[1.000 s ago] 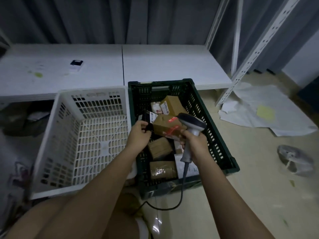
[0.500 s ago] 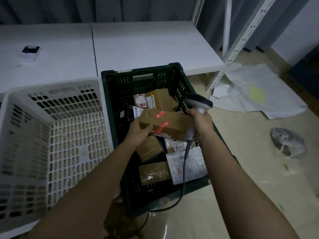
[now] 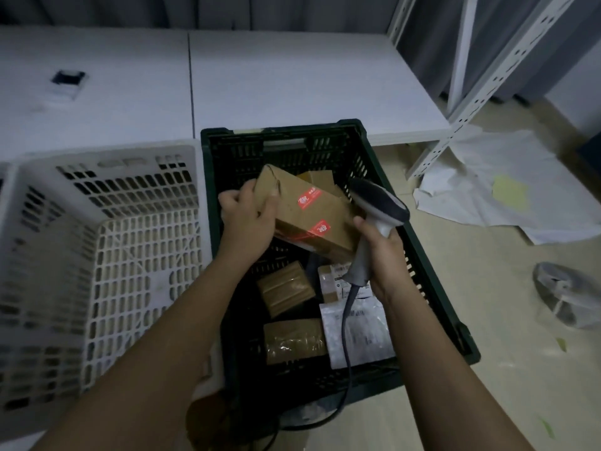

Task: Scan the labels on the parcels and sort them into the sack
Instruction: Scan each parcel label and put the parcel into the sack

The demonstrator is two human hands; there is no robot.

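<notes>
Head view: the left hand [image 3: 247,219] grips one end of a brown cardboard parcel [image 3: 309,213], fingers curled round its edge, holding it tilted above the dark green crate [image 3: 432,288]. The parcel carries two red stickers on its upper face; no printed label can be made out on the sides that show. The right hand [image 3: 382,252] is closed round the grip of a corded barcode scanner [image 3: 377,203], whose head sits just beside the parcel's right end, with fingertips touching or nearly touching the box. Whether the scanner's window faces a label cannot be told.

Below the lifted parcel, several more lie in the green crate: two tape-wrapped brown boxes [image 3: 286,288] and [image 3: 294,341], a white poly mailer [image 3: 367,333] with a printed label, a small labelled packet partly hidden behind the scanner handle, and another brown box at the back.

Left of the green crate, touching it, stands a white plastic crate [image 3: 107,177]; nothing shows inside it. No sack can be clearly identified; pale sheeting [image 3: 481,187] lies on the floor to the right, near a white shelving frame.

As a judgement, the work is at an early stage: one parcel is in hand, probably being turned to find its label, no sorted parcels are visible, and at least five wait in the crate
</notes>
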